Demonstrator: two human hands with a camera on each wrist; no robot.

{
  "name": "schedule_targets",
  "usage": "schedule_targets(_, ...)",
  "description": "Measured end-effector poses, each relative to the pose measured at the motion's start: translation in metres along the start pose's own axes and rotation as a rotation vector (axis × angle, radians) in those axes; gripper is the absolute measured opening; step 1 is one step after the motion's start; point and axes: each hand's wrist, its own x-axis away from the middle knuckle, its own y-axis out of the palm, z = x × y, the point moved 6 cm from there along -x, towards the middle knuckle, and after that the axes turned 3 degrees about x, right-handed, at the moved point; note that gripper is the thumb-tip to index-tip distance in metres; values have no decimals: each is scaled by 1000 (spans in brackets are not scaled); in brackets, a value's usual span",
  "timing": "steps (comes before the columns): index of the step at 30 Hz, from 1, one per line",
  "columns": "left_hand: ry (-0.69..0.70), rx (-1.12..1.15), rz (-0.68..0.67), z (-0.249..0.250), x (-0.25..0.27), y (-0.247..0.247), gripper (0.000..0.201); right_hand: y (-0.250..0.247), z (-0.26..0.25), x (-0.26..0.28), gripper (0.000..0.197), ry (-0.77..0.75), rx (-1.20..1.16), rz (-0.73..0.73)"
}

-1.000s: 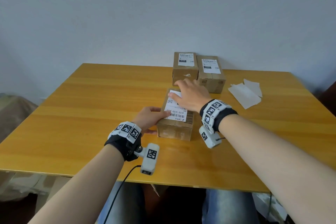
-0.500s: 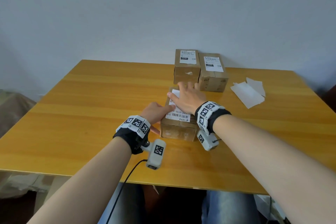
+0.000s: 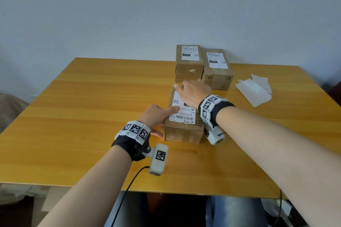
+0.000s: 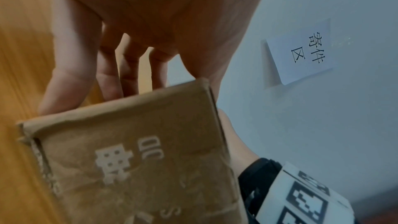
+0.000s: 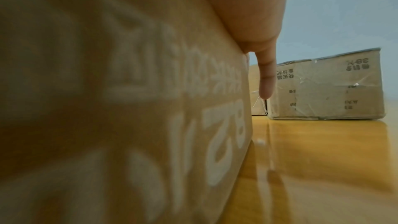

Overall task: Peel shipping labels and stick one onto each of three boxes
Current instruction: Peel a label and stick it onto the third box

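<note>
Near cardboard box (image 3: 182, 127) sits on the desk (image 3: 73, 116), shipping label (image 3: 181, 112) on its top face. Right hand (image 3: 193, 93) lies flat, fingers extended, pressing the label's far part. Left hand (image 3: 156, 116) steadies the box's left side, index finger on the label. Judged light and rigid; best held by its side walls. Two labelled boxes (image 3: 189, 62) stand behind, all closed, contents unseen. Backing papers (image 3: 254, 90) lie right.
</note>
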Motion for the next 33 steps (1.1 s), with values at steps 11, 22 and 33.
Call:
schedule_targets(11,-40,44,-77,-2,-7,-4,46,3,1,-24,77,-12,40,5)
schedule_targets(22,-43,51,-86,-4,-16,-3,48,-5,5,-44,77,-73,34,161)
schedule_targets(33,-12,82,-57,-7,-24,-5,57,-7,14,-62,73,-132,-132,211)
